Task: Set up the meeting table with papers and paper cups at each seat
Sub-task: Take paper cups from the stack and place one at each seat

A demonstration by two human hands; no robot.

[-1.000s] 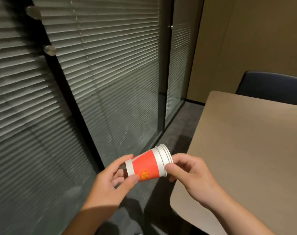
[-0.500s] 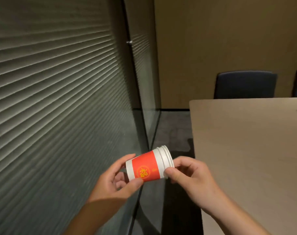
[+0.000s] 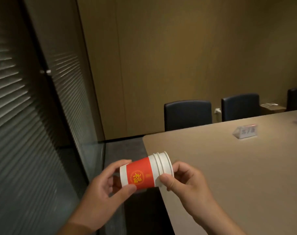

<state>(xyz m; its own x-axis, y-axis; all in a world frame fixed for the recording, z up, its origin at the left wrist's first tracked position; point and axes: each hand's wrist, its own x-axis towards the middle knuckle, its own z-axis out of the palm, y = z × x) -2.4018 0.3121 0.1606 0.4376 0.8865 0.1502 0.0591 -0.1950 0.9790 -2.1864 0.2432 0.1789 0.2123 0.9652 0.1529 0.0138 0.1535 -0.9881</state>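
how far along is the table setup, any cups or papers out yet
Done: nothing visible; the table shows only a name card, no cups or papers. In hand: left hand holds a nested cup stack while right hand pinches its rim. Left: every seat in view.

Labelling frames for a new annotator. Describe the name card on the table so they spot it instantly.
Start at the large tan meeting table filling the right side. Look toward its far edge, in front of the second dark chair from the left. The name card is a small clear tent-shaped stand with a red top strip, the nearest such stand; its print is too blurred to read.
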